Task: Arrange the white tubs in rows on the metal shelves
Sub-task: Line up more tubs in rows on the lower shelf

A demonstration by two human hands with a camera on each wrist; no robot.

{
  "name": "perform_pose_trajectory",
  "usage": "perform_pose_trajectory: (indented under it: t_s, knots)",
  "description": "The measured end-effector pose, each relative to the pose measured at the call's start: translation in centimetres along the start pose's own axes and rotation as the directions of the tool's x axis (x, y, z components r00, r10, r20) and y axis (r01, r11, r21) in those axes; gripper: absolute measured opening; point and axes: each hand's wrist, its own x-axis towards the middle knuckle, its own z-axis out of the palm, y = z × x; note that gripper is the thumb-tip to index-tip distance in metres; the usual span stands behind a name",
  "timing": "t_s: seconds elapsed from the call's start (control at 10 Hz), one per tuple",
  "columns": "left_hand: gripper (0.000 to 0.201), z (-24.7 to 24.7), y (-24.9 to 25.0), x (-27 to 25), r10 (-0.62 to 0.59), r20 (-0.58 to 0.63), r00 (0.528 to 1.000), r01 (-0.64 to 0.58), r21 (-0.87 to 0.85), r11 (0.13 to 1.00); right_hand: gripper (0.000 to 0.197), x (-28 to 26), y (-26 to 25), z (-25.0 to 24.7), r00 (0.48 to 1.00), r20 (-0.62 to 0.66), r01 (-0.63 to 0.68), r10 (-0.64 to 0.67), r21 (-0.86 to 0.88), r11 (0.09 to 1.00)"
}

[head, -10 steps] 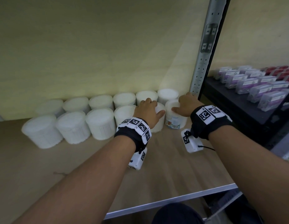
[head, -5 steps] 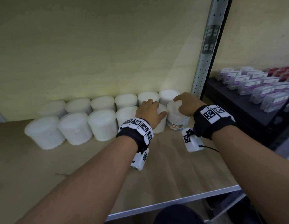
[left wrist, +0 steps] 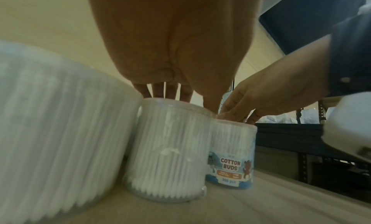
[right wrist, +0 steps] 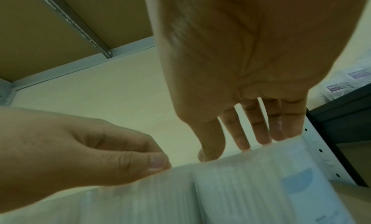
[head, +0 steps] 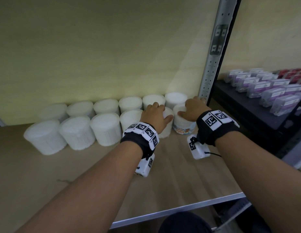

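Just left of the metal post [head: 212, 64], the right hand [head: 193, 110] clasps the labelled tub [head: 184, 127] from above, while the left hand [head: 154, 115] curls over the plain tub [head: 165, 132] touching it on the shelf [head: 180, 174].

1. Right hand [right wrist: 240, 65] reaches down, thumb and fingertips [right wrist: 243, 145] gripping the top rim of a blue-labelled tub [right wrist: 267, 191].
2. Left hand [right wrist: 66, 148], fingers curled, holds the plain tub [right wrist: 140, 197] touching it.
3. Perforated metal post [right wrist: 321, 157] stands just right.
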Motion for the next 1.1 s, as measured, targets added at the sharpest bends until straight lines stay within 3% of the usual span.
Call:
perform_pose_trajectory:
  t_s: [0.6, 1.0, 1.1]
  knots:
    - [0.049, 0.0, 0.1, -0.2, -0.011, -0.012, 1.000, 0.011, -0.027, 1.000, 0.046, -1.2, 1.1, -1.6, 0.981, 0.055, 0.183, -0.189, 0.091, 0.979]
    - [0.049, -0.3, 0.4, -0.2, -0.016, 0.012, 1.000, 0.016, -0.023, 1.000, 0.045, -1.8, 1.9, -1.3, 0.972, 0.026, 0.228, -0.233, 0.109, 0.967]
    - [0.049, -0.8, 0.4, -0.1, -0.016, 0.065, 0.998, 0.018, -0.033, 0.999, 0.044, -1.7, 1.8, -1.2, 0.973, 0.025, 0.224, -0.228, 0.110, 0.968]
